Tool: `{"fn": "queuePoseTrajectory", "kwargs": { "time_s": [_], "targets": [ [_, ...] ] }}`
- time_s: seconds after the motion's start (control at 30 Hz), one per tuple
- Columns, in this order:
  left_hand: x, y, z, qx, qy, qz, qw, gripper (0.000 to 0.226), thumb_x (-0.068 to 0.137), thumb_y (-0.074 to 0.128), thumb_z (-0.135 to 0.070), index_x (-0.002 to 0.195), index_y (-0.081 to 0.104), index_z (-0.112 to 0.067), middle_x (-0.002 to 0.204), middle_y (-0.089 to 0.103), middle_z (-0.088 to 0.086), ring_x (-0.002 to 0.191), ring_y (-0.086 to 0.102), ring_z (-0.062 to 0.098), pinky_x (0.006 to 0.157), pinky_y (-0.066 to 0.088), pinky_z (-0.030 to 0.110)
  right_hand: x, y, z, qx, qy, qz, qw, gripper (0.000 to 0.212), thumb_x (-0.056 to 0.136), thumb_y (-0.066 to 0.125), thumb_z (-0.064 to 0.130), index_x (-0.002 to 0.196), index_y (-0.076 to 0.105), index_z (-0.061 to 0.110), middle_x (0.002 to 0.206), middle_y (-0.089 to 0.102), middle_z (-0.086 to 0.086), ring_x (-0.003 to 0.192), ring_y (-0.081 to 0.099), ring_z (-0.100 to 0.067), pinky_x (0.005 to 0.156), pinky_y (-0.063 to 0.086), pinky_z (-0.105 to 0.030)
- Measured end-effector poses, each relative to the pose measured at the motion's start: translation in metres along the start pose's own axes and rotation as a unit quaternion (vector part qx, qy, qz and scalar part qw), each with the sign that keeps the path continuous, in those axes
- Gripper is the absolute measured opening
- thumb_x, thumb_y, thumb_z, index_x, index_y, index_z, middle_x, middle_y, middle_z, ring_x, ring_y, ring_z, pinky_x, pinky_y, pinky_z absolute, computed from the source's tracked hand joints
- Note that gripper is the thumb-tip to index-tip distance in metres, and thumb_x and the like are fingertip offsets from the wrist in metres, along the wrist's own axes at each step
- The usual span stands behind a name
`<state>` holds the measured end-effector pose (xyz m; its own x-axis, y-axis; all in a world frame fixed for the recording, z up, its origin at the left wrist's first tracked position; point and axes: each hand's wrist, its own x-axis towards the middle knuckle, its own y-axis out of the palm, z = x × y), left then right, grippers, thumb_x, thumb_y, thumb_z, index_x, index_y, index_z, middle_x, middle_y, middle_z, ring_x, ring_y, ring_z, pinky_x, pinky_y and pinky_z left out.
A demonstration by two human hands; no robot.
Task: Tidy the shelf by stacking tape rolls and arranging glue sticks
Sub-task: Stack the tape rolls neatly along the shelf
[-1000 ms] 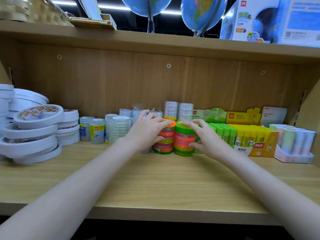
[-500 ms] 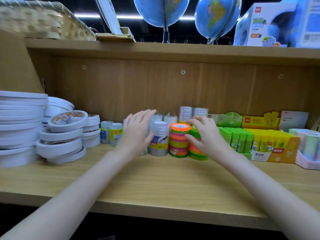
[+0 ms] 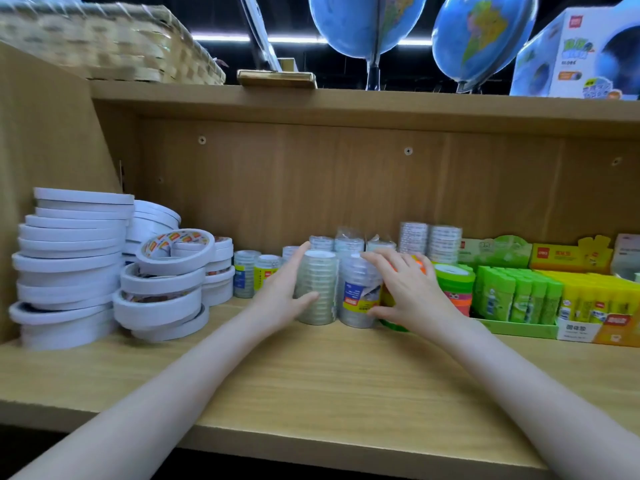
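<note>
The left hand's (image 3: 282, 294) fingers curl round the left clear stack (image 3: 317, 287), thumb across its front. The right hand's (image 3: 403, 294) fingers lie spread and nearly straight on the wrapped clear stack (image 3: 360, 292) just right of it. A second ago both hands pressed the coloured stacks (image 3: 453, 289); those now stand squared further right, so the tidying has moved left. Glue sticks (image 3: 519, 294) sit boxed beyond them.

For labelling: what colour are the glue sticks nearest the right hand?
Green glue sticks, head view.
</note>
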<state>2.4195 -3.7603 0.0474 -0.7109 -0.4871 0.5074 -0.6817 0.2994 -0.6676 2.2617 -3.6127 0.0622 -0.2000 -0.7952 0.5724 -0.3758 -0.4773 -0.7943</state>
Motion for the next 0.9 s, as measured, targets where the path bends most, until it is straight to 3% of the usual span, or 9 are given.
{"fn": "queuePoseTrajectory", "kwargs": {
  "time_s": [0.1, 0.23, 0.33, 0.43, 0.57, 0.67, 0.9],
  "targets": [
    [-0.005, -0.001, -0.002, 0.003, 0.015, -0.009, 1.000, 0.080, 0.088, 0.060, -0.021, 0.149, 0.007, -0.027, 0.152, 0.025, -0.003, 0.136, 0.032, 0.018, 0.110, 0.030, 0.039, 0.000, -0.002, -0.002, 0.040, 0.013, 0.007, 0.999, 0.086, 0.075, 0.065, 0.053, 0.144, 0.018, 0.034, 0.144, 0.027, 0.010, 0.133, 0.025, -0.014, 0.113, 0.010, -0.042],
    [-0.010, -0.017, 0.004, 0.026, -0.024, -0.091, 0.995, 0.056, 0.090, 0.055, -0.017, 0.140, 0.031, -0.011, 0.141, 0.041, 0.005, 0.131, 0.037, 0.018, 0.100, 0.030, 0.026, 0.007, -0.018, 0.002, 0.117, 0.009, -0.043, 0.992, 0.078, 0.073, 0.059, 0.063, 0.138, 0.033, 0.030, 0.140, 0.036, 0.007, 0.132, 0.028, -0.014, 0.110, 0.014, -0.039],
    [-0.015, -0.028, 0.020, 0.131, -0.071, -0.024, 0.989, 0.048, 0.091, 0.051, -0.023, 0.136, 0.041, -0.007, 0.148, 0.032, 0.011, 0.134, 0.034, 0.022, 0.106, 0.029, 0.029, 0.023, -0.029, 0.021, 0.121, -0.038, -0.027, 0.992, 0.060, 0.084, 0.058, 0.050, 0.136, 0.039, 0.028, 0.142, 0.034, 0.007, 0.133, 0.027, -0.012, 0.113, 0.009, -0.038],
    [-0.024, -0.034, 0.030, 0.208, -0.099, 0.087, 0.969, 0.060, 0.095, 0.046, -0.035, 0.147, 0.024, -0.015, 0.157, 0.001, 0.007, 0.142, 0.016, 0.022, 0.111, 0.021, 0.031, 0.052, -0.029, 0.053, 0.073, -0.092, 0.048, 0.992, 0.048, 0.092, 0.046, 0.047, 0.136, 0.041, 0.027, 0.149, 0.027, 0.005, 0.135, 0.029, -0.013, 0.114, 0.005, -0.039],
    [-0.022, -0.032, 0.037, 0.239, -0.105, 0.148, 0.954, 0.063, 0.096, 0.038, -0.044, 0.149, 0.008, -0.026, 0.157, -0.008, 0.007, 0.141, 0.017, 0.029, 0.110, 0.023, 0.036, 0.084, -0.019, 0.087, 0.000, -0.099, 0.139, 0.985, 0.043, 0.095, 0.041, 0.043, 0.134, 0.046, 0.025, 0.148, 0.031, 0.000, 0.134, 0.033, -0.020, 0.112, 0.013, -0.047],
    [-0.018, -0.029, 0.036, 0.263, -0.107, 0.166, 0.944, 0.060, 0.098, 0.031, -0.044, 0.149, 0.004, -0.028, 0.156, -0.010, 0.008, 0.142, 0.014, 0.030, 0.112, 0.018, 0.037, 0.087, -0.008, 0.095, -0.070, -0.100, 0.108, 0.987, 0.038, 0.096, 0.040, 0.038, 0.124, 0.055, 0.018, 0.140, 0.039, -0.004, 0.126, 0.038, -0.024, 0.106, 0.024, -0.045],
    [-0.007, -0.022, 0.046, 0.292, -0.107, 0.165, 0.936, 0.057, 0.099, 0.025, -0.043, 0.149, 0.004, -0.027, 0.156, -0.009, 0.011, 0.144, 0.000, 0.027, 0.116, 0.006, 0.043, 0.090, 0.001, 0.104, -0.084, -0.085, 0.058, 0.991, 0.033, 0.093, 0.042, 0.030, 0.115, 0.060, 0.012, 0.133, 0.045, -0.004, 0.115, 0.050, -0.026, 0.103, 0.029, -0.040]
  ]
}}
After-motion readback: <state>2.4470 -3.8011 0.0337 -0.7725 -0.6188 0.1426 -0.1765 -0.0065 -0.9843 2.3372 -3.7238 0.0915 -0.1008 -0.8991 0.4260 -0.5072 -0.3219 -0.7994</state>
